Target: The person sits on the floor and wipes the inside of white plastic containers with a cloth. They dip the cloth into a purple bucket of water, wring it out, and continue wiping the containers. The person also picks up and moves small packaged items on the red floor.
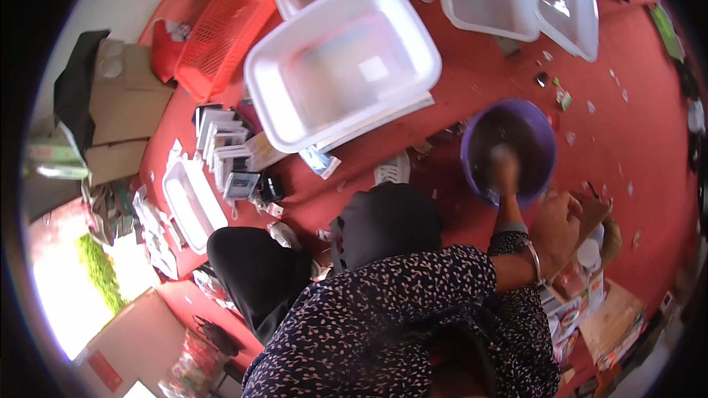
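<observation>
My right hand (504, 167) reaches down into a purple bucket (549, 144) with a dark inside. It is smeared by motion, so its fingers and anything in them cannot be made out. My left arm, in a dark patterned sleeve with a bangle (536, 264) at the wrist, crosses over the right arm. Beyond it, my left hand (557, 227) is closed, fingers curled, just right of the right forearm. Whatever it holds, if anything, is hidden. Beside its fingertips stands an open brown container (609, 239) with a white round item (589, 254) inside.
A large white tub (269, 96) stands ahead on the red floor (619, 140), with more white tubs (487, 0) behind it. At left are a red basket (225, 33), small boxed items (221, 140) and a white tray (193, 206). A wooden board (616, 317) lies lower right.
</observation>
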`<state>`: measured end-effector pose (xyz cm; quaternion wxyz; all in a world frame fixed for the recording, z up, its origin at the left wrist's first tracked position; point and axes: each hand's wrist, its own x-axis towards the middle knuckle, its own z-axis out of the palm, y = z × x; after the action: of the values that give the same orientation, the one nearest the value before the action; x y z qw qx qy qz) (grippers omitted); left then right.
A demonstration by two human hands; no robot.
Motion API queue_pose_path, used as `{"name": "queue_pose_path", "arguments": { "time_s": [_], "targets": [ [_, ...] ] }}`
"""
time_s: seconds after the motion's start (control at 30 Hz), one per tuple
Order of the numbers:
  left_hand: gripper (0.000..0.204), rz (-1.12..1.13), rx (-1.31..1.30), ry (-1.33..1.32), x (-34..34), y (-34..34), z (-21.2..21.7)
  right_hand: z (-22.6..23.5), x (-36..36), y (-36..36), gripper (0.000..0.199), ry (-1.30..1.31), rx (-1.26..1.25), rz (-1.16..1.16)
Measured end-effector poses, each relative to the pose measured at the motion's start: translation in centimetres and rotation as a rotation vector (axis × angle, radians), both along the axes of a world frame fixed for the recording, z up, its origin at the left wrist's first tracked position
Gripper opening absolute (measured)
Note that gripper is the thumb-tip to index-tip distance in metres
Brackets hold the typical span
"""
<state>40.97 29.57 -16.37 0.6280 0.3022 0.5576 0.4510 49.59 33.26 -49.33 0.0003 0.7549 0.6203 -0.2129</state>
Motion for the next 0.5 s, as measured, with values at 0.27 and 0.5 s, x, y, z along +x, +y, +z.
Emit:
{"name": "queue_pose_path", "arguments": {
  "time_s": [0.27, 0.5],
  "targets": [
    [0.010, -0.045, 0.064, 0.018, 1.5, -0.6, -1.1, 7.5, 5.4, 2.6, 0.024, 1.051, -0.049, -0.500],
    [0.010, 0.144, -0.022, 0.031, 4.7, -0.1, -4.6, 13.6, 6.7, 2.6, 0.024, 1.515, 0.038, -0.894]
  ]
}}
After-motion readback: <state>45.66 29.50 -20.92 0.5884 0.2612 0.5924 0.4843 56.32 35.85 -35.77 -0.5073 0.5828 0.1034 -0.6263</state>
